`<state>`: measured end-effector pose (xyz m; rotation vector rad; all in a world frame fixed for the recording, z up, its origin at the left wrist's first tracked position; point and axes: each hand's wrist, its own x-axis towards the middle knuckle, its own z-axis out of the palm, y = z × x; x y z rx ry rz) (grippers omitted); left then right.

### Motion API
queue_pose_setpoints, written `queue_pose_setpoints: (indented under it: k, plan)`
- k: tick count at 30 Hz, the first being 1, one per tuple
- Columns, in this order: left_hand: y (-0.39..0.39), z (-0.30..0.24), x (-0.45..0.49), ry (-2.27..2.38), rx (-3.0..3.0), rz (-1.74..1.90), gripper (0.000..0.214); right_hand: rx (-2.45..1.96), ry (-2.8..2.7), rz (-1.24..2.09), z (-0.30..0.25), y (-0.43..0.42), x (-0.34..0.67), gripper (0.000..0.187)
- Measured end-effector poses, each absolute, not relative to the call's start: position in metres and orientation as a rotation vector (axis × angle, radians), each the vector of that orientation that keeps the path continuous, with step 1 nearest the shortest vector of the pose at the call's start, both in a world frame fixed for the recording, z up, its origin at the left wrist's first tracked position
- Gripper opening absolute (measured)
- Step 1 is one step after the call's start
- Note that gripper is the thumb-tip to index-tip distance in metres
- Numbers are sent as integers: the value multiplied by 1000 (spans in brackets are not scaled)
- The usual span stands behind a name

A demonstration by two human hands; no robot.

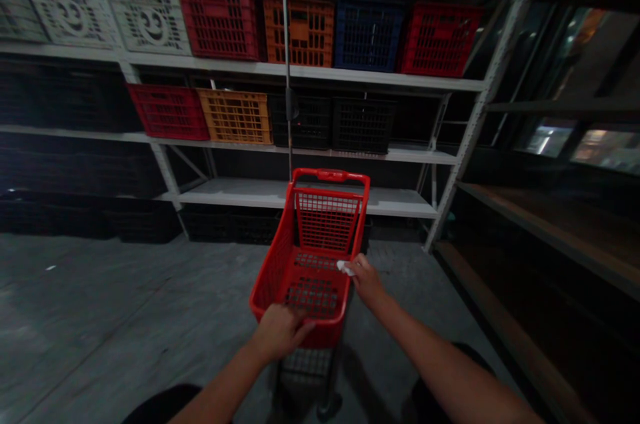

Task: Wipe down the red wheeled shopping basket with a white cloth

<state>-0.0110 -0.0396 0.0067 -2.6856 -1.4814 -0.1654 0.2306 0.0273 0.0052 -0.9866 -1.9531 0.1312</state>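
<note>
In front of me stands a red plastic shopping cart [265,277] with a mesh basket and a raised handle [331,175] at its far end. My left hand [281,331] is closed over the near rim of the basket, its thumb lying along the edge. At the right rim, my right hand [366,279] pinches a small crumpled white tissue or cloth [345,268], which sits just over the inner side of the basket. I see nothing lying in the basket.
Behind the cart rises a white metal shelf rack [320,74] holding several crates, among them a blue crate [369,34] and an orange crate [299,31]. A second rack [550,231] stands at the right. A small white scrap [51,268] lies on the grey floor.
</note>
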Motion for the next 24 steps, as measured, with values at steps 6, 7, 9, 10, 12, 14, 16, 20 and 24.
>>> queue_pose_setpoints:
  k: [6, 7, 9, 10, 12, 14, 16, 20, 24]
  plan:
    - [-40, 8, -20, -1531, -2706, -185, 56, -902, -2030, 396, -17, -46, 203, 33]
    - [-42, 11, -17, -1526, -2701, -222, 55, -876, -2061, 417, -18, -51, 203, 34]
    - [-47, 16, -5, -1534, -2675, -318, 53, -862, -2079, 408, -15, -42, 206, 34]
    - [-49, 18, 4, -1561, -2650, -367, 52, -877, -2056, 384, -11, -31, 210, 32]
    - [-51, 22, 29, -1682, -2587, -425, 50, -948, -1952, 338, -4, 1, 217, 30]
    - [-48, 22, 56, -1825, -2520, -430, 48, -1043, -1775, 320, 1, 33, 222, 29]
    - [-42, 19, 80, -1951, -2482, -395, 49, -1114, -1616, 318, 2, 51, 224, 30]
    - [-33, 7, 100, -2001, -2492, -266, 52, -1102, -1597, 313, -7, 38, 219, 31]
    - [-39, -1, 89, -1817, -2580, -259, 45, -1008, -1755, 359, -19, -8, 215, 32]
